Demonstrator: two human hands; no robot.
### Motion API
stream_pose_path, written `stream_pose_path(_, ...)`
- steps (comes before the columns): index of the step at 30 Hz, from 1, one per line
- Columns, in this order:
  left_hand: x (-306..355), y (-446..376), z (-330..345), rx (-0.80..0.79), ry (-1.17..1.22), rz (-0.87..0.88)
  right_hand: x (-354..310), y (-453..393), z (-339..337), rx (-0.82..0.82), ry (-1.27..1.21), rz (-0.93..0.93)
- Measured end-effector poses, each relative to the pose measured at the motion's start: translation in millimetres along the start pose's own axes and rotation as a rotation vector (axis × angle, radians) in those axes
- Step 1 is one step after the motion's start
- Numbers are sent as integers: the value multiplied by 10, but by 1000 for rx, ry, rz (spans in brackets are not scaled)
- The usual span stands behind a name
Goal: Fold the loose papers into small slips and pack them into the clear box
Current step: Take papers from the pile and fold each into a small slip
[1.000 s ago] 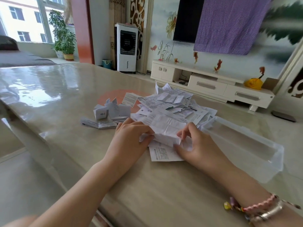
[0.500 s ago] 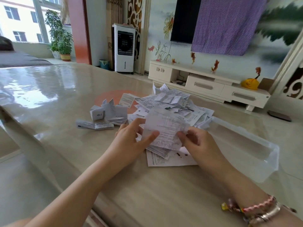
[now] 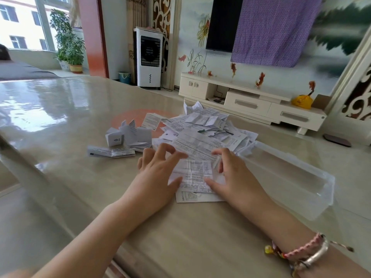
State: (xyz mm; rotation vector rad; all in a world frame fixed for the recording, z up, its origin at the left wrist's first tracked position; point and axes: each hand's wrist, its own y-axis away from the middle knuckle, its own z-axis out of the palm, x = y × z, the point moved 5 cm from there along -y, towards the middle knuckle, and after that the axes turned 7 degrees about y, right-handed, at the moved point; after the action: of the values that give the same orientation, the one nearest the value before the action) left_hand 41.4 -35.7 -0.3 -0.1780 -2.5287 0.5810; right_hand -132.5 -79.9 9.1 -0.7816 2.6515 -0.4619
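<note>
- A glossy beige worktop (image 3: 60, 125) fills the frame's lower half.
- A heap of loose printed papers (image 3: 202, 133) lies at centre.
- Folded slips (image 3: 128, 135) sit left of centre.
- A clear box (image 3: 291, 177) rests at right.

Print on the papers (image 3: 197, 144) is too small to read.

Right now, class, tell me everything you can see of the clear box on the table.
The clear box is a long rectangular tub of see-through plastic with a thicker rim and rounded corners. It has no lid on and looks empty. It lies on the table, angled away to the right, its far end against the paper pile. It sits beside the right hand, which seems not to touch it.
</note>
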Motion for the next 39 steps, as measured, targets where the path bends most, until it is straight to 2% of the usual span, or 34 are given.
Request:
stream_pose_path(3, 19, 13, 33, -37, -13, 78, -119, 49, -33, -5, 9, -152)
stream_pose_path(6, -15, 25, 36, -19, 35, 100, -187, 76, -23, -55, -56, -188)
stream_pose_path(13, -97, 35, 29, -136, 49, 43, -67, 67, 39, -179, -128, 10)
stream_pose_path(18, -64, 41, -7, -110, 21, 45, -33, 55, -27, -99, -98, 139)
stream_pose_path(22, -61, 27, -2, -122, 30, 32, -19, 41, 19, -162, -207, 231)
stream_pose_path(28, -66, 17, 15, -131, 100, -4, 19, 52, 26, -162, -188, 297)
stream_pose_path(31, -57, 22, 6, -138, 117, -3, 3, 36, 0, -97, -272, 287)
stream_pose_path(34, -56, 32, 1, -116, 142, 10, -21, 12, -18, -35, -519, 304)
stream_pose_path(37, -70, 35, -43, -9, 184, -18, -74, 15, -102, 47, -630, 249)
stream_pose_path(39, -92, 32, -104, 82, 320, -80, -115, 28, -160, 93, -645, 185)
